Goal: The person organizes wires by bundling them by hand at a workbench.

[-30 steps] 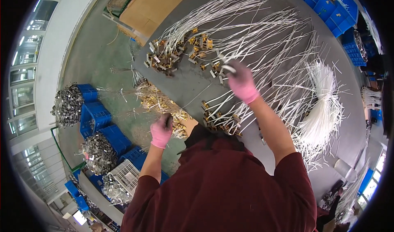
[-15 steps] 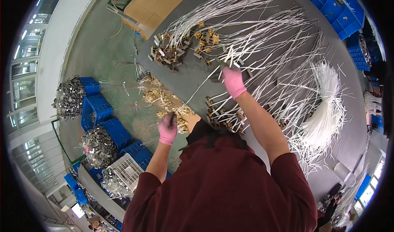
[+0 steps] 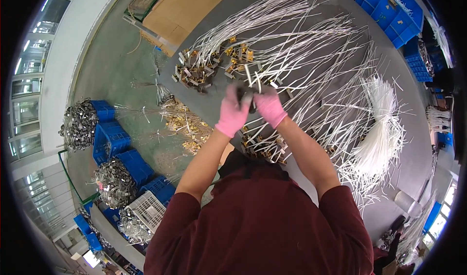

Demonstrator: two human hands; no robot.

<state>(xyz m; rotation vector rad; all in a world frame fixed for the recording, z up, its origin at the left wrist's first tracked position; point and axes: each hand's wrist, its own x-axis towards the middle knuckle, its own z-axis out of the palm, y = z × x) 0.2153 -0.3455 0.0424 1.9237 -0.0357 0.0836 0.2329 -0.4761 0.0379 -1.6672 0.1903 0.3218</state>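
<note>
Both my hands, in pink gloves with dark, soiled fingers, meet above the grey table [image 3: 214, 100]. My right hand [image 3: 269, 106] is closed around white wires [image 3: 248, 75]; short lengths stick up between the hands. Pressed close beside it, my left hand [image 3: 233, 110] has its fingers curled in, slightly blurred, and what they hold is hidden. Just beyond my hands lie brass-coloured metal parts [image 3: 238, 56] with white wires attached. More wired parts [image 3: 265, 146] lie nearer my body.
A thick bundle of white wires [image 3: 377, 134] lies at the right. Brass-coloured parts [image 3: 187, 124] line the table's left edge. Blue crates [image 3: 112, 138] and heaps of metal parts [image 3: 78, 124] stand on the floor to the left. Another blue crate [image 3: 389, 14] is at the far right.
My left hand has moved up and right from the brass parts at the table edge to meet my right hand. My right hand has shifted slightly left and nearer.
</note>
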